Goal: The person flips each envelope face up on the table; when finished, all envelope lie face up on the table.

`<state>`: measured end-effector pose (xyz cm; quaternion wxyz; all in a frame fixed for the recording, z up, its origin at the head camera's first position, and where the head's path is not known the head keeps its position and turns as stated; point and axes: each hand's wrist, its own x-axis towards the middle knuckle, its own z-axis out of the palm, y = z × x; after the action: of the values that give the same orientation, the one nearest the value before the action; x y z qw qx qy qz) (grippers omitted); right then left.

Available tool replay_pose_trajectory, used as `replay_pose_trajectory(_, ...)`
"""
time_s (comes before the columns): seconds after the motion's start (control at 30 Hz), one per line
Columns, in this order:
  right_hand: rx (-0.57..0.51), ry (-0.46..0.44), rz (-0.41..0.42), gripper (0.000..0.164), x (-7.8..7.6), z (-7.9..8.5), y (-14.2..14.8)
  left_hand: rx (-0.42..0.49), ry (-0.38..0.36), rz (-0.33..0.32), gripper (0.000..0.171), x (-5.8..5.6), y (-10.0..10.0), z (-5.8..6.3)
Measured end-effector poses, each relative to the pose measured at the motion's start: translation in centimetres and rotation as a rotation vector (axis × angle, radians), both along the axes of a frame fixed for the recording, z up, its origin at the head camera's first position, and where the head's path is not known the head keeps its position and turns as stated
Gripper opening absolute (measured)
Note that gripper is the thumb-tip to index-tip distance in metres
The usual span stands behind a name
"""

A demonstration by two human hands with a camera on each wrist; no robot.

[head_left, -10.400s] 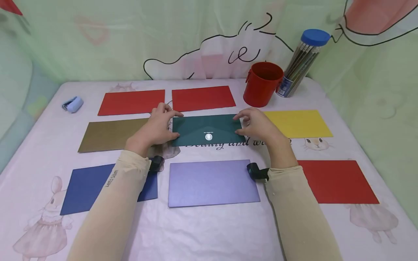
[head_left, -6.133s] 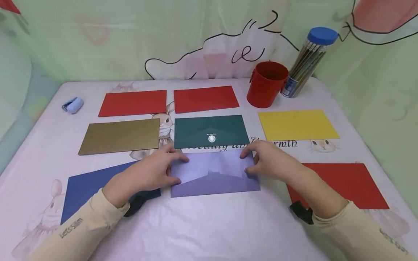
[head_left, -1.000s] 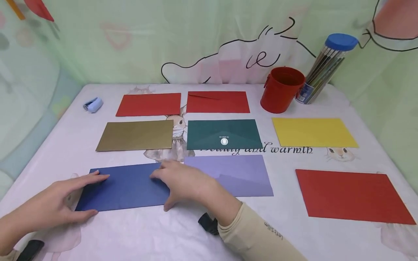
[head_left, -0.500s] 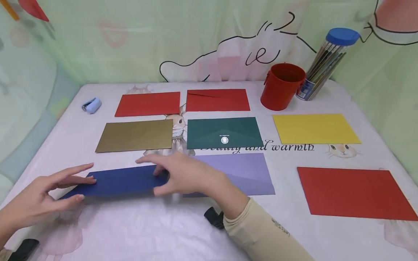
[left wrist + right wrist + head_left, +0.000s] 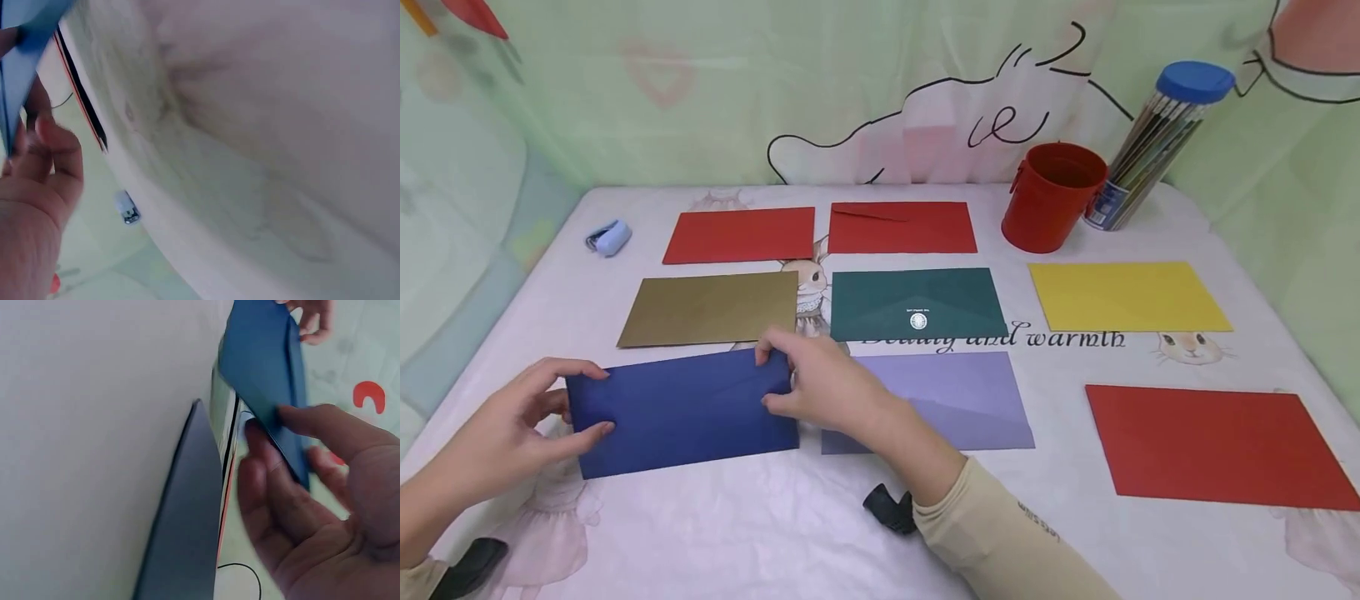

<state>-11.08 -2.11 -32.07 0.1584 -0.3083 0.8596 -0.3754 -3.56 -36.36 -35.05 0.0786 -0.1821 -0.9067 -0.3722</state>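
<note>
A dark blue envelope (image 5: 685,412) is lifted off the cloth and tilted up in the head view, with a hand at each short end. My left hand (image 5: 512,421) pinches its left end, thumb on the near face. At the right end, my right hand (image 5: 827,383) pinches the upper corner between thumb and fingers. The right wrist view shows the same blue envelope (image 5: 259,356) between thumb and fingers, and the left wrist view catches its edge (image 5: 22,69). Beside my right hand lies a lavender envelope (image 5: 955,400), partly covered by that forearm.
Behind lie a gold envelope (image 5: 711,308), a dark green envelope (image 5: 917,292), a yellow envelope (image 5: 1131,296) and two red envelopes (image 5: 741,235). Another red envelope (image 5: 1217,446) is at right. A red bucket (image 5: 1052,200), a jar of pencils (image 5: 1150,150) and a small light-blue object (image 5: 610,238) stand farther back.
My hands have moved from the green envelope to the lavender one, then to the blue one. The blue envelope has been raised from the cloth and tilted. The back middle red envelope now shows its flap.
</note>
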Motion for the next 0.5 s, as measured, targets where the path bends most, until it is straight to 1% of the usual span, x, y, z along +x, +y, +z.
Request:
replay_pose_trajectory(0.1,0.073,-0.035,-0.034,0.036,0.0,-0.1,-0.1,-0.1,0.002,0.033,0.067,-0.7,0.0,-0.2)
replay_pose_trajectory(0.2,0.144,-0.044,-0.046,0.038,-0.1,-0.2,-0.2,-0.178,-0.046,0.047,0.062,-1.1,-0.1,-0.3)
replay_pose_trajectory(0.23,0.162,-0.045,-0.048,0.039,-0.1,-0.3,-0.3,-0.193,-0.06,0.045,0.061,-1.2,-0.1,-0.3)
replay_pose_trajectory(0.3,0.203,-0.034,-0.047,0.039,-0.1,-0.5,-0.4,-0.22,-0.066,0.034,0.061,-1.3,-0.1,-0.3)
replay_pose_trajectory(0.47,0.272,0.02,-0.052,0.038,0.1,-0.8,-0.6,-0.25,-0.041,0.005,0.059,-1.7,0.1,-0.5)
replay_pose_trajectory(0.5,0.282,0.039,-0.054,0.038,0.2,-0.9,-0.6,-0.27,-0.037,0.004,0.059,-1.8,0.2,-0.5)
